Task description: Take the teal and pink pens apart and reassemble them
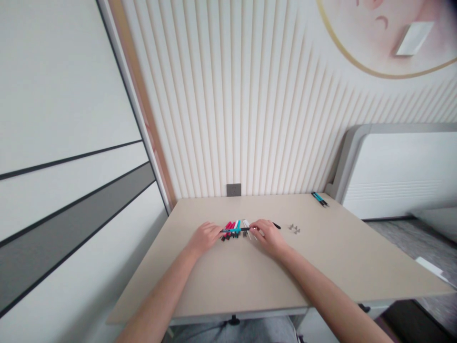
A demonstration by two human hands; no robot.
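My left hand (204,238) and my right hand (268,237) meet over a slim black and teal pen (236,230), which lies crosswise between them. The left fingertips pinch its left end. My right fingers close around its other end, and a black tip (277,226) sticks out past them. Beneath it lies a row of upright-facing pens running towards me, with red pens (227,227) on the left, teal ones (237,225) in the middle and white ones (246,224) on the right. Their middles are hidden by the crossing pen.
The beige table (214,286) holds a teal and black pen pair (320,198) at its back right corner and several small metal pieces (294,228) right of my hand. A grey wall socket (233,189) sits behind it, and a white panel (396,176) stands to the right.
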